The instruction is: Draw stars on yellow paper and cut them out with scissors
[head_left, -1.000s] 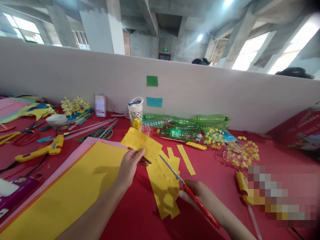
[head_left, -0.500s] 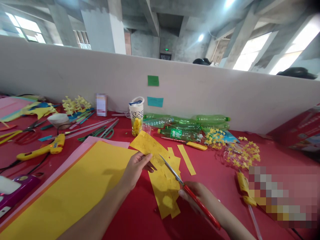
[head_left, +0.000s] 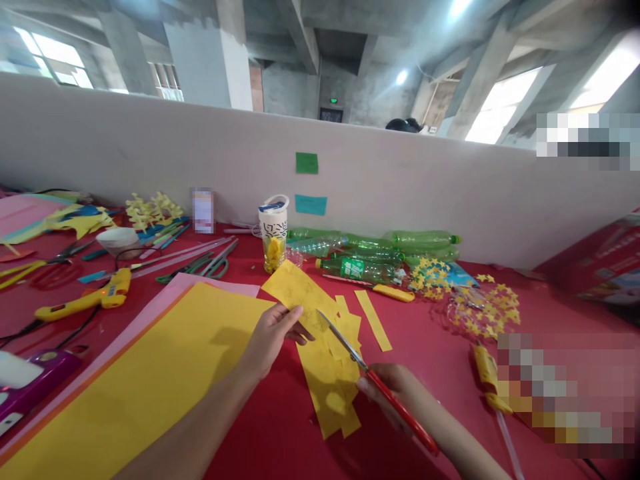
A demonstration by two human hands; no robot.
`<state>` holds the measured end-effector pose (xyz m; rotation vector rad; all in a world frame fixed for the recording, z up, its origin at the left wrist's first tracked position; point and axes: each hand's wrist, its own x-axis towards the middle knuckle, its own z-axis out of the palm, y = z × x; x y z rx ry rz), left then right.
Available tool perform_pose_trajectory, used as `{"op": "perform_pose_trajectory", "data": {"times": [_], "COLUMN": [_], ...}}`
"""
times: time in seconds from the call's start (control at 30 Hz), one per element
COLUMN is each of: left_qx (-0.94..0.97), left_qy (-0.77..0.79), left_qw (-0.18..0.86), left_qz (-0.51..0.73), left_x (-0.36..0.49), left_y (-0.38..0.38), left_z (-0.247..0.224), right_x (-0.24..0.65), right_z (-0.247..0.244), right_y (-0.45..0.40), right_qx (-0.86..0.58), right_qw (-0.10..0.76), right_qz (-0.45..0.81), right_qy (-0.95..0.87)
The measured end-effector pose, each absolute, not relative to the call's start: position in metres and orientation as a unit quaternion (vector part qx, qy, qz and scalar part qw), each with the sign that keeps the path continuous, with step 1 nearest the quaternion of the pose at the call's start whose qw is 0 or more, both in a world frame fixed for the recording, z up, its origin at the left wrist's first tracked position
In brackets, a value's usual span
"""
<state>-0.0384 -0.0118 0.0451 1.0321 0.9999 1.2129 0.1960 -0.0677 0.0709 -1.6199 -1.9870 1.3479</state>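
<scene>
Near the centre of the frame, we see the yellow piece point(head_left: 296, 287) lying up and slightly right of our left hand point(head_left: 277, 333), which is nearer to it than our right. Our left thumb and fingers pinch its lower-left edge. Its long axis slants from upper left to lower right, and faint drawn shapes show on its face. We have our right hand point(head_left: 393, 387), right of the lower centre, curled around the red-handled scissors point(head_left: 376, 379); how its fingers sit in the handles, we cannot tell. The scissors point to the upper left, their long axis on a similar slant, the tip overlapping the piece's lower-right part; we cannot tell whether they touch.
</scene>
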Motion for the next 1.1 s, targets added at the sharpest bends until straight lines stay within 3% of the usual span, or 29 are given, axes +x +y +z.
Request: {"op": "perform_pose_trajectory", "data": {"times": [0.27,0.7,1.1], "left_qx": [0.474,0.460,0.490], "left_qy": [0.419,0.406,0.382], "left_qw": [0.605,0.626,0.654], "left_qz": [0.483,0.482,0.431], "left_x": [-0.036,-0.036,-0.033], "left_y": [-0.013,-0.013,-0.015], "left_z": [0.040,0.040,0.041], "right_x": [0.203,0.193,0.198], "right_z": [0.057,0.066,0.053], "right_y": [-0.068,-0.069,-0.072], "right_qx": [-0.521,-0.552,-0.526], "right_qw": [0.128,0.123,0.134], "right_qz": [0.401,0.509,0.426], "right_qy": [-0.743,-0.649,-0.724]}}
